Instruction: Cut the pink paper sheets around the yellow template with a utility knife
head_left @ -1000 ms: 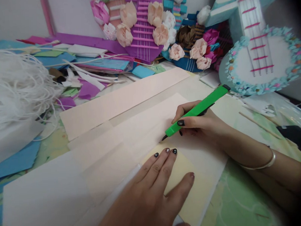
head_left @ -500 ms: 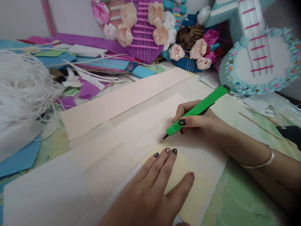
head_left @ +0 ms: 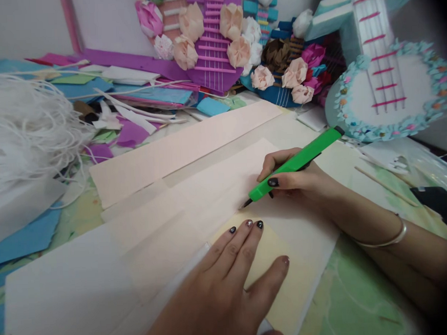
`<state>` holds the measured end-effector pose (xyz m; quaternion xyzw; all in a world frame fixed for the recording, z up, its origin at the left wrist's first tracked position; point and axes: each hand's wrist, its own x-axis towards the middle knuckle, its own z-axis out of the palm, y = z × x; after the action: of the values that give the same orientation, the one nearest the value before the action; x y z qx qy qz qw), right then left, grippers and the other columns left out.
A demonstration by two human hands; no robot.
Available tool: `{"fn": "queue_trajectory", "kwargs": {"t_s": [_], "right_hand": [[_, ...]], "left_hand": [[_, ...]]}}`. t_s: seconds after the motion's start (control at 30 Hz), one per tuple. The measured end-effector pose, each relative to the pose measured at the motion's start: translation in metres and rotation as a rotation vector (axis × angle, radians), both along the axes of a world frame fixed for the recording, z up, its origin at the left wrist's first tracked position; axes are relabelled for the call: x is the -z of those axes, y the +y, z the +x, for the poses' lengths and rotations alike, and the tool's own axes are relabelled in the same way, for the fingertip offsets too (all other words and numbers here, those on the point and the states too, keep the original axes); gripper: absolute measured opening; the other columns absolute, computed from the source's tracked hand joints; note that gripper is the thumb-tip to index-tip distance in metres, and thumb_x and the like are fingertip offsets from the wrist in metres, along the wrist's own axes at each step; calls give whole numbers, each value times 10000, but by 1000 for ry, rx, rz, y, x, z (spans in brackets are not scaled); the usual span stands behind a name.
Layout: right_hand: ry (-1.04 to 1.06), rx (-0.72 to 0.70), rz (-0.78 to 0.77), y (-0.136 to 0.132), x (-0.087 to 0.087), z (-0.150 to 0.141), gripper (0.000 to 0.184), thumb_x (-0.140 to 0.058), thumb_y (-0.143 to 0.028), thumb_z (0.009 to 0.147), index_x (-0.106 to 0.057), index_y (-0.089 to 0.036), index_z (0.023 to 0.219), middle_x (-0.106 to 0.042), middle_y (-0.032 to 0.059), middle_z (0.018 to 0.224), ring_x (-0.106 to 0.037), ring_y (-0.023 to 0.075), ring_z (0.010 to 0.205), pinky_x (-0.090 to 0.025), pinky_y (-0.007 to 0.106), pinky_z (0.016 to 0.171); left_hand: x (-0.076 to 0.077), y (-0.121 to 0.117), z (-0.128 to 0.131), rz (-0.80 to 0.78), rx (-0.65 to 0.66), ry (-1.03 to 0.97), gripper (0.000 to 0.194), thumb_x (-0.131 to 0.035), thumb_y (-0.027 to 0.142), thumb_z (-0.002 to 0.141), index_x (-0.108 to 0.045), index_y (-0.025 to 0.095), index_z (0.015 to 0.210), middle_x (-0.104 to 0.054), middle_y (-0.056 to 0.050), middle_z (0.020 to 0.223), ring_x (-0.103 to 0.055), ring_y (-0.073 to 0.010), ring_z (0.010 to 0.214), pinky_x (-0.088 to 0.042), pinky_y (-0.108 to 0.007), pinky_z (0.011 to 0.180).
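My left hand lies flat with its fingers stretched out, pressing on a pale yellow piece of card. Wrapped in a pen-like grip, my right hand holds a slim green craft knife with a black end and a dark, narrow tip. The tip touches the pale pink sheet just beyond the yellow card's upper edge, close to my left fingertips. Beneath them are white sheets. Part of the yellow card is hidden under my left hand.
A pink strip lies across the far sheets. White cord is heaped at left beside coloured paper scraps. Paper-flower guitar models line the back, with a turquoise one at right. A thin stick rests nearby.
The craft knife and my right hand have shifted very slightly to the right. My left hand and the sheets have stayed in place.
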<state>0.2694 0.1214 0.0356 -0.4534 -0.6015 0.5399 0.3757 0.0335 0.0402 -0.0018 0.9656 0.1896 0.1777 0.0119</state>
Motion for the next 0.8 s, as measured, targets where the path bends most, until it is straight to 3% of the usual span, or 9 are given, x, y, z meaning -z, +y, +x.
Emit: {"fn": "queue_trajectory", "kwargs": {"t_s": [0.37, 0.8], "right_hand": [[-89, -3, -2, -1, -3, 3, 187, -744, -327, 715, -707, -145, 729, -653, 15, 534, -459, 78, 414, -282, 180, 356], [-9, 12, -43, -1, -2, 1, 172, -723, -311, 714, -695, -142, 734, -655, 16, 543, -451, 72, 400, -284, 183, 358]], "left_hand": [[0, 2, 0, -37, 6, -13, 542, -427, 502, 984, -458, 195, 1430, -507, -206, 1418, -461, -349, 1331, -443, -465, 1021], [0, 1, -1, -27, 3, -29, 515, -390, 489, 1000, -478, 194, 1413, -516, -206, 1409, -466, -344, 1326, -426, -454, 1028]]}}
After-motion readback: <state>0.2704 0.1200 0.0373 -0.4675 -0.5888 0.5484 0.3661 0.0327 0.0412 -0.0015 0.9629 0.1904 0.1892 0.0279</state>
